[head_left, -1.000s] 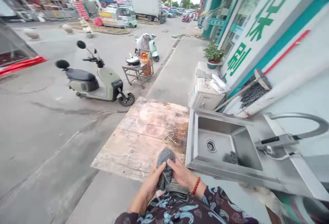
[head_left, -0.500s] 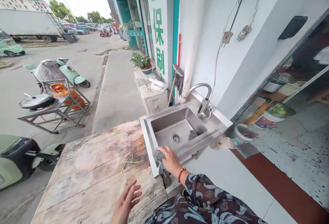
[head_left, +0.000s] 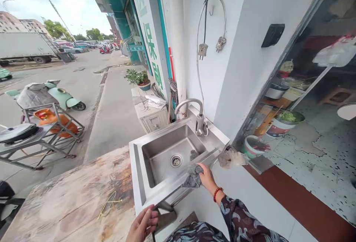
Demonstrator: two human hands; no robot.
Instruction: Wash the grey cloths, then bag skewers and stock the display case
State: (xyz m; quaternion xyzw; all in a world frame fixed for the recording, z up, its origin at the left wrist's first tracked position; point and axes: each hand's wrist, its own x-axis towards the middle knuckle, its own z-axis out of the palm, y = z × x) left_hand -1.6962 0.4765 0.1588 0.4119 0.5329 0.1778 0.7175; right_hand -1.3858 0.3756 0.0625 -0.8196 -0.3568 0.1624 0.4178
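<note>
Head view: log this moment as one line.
right hand: holds grey cloth by sink | left hand: nothing visibly held, near sink corner | sink: grey clump inside

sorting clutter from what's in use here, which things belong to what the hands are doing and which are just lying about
Seemingly in use:
gray bundle, held in the right hand
sink, beside both hands
left hand, holding nothing visible

Apparently just around:
yellow string
potted plant
orange gas cylinder
</note>
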